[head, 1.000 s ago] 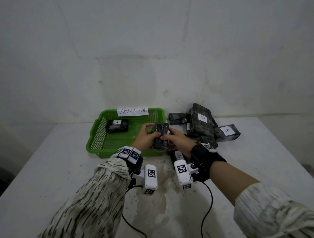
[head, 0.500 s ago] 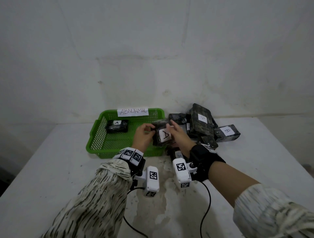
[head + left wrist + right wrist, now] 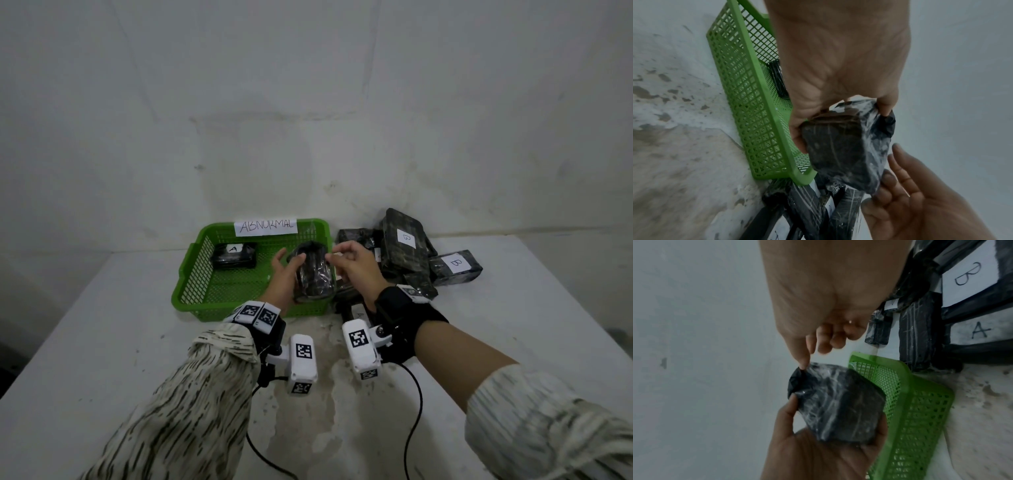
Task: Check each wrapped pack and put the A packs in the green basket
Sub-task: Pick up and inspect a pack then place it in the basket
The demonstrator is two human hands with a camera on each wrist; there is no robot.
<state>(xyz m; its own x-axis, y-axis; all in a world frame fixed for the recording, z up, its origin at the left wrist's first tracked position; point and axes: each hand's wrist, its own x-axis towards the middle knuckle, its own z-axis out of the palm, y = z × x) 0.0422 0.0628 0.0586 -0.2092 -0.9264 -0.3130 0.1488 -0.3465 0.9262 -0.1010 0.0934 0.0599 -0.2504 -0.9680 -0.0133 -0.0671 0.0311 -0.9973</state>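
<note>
Pack (image 3: 313, 274) in left hand (image 3: 281, 281), long axis pointing away, over basket (image 3: 219, 301).

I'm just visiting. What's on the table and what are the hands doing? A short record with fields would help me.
held pack: dark wrapped pack, above the basket's right end, label not in view
left hand: grips the held pack
right hand: fingertip touches the wrap's far corner, other fingers curled
green basket: sign reads ABNORMAL
inside basket: one pack marked A
pile: dark packs right of the basket, two showing B
</note>
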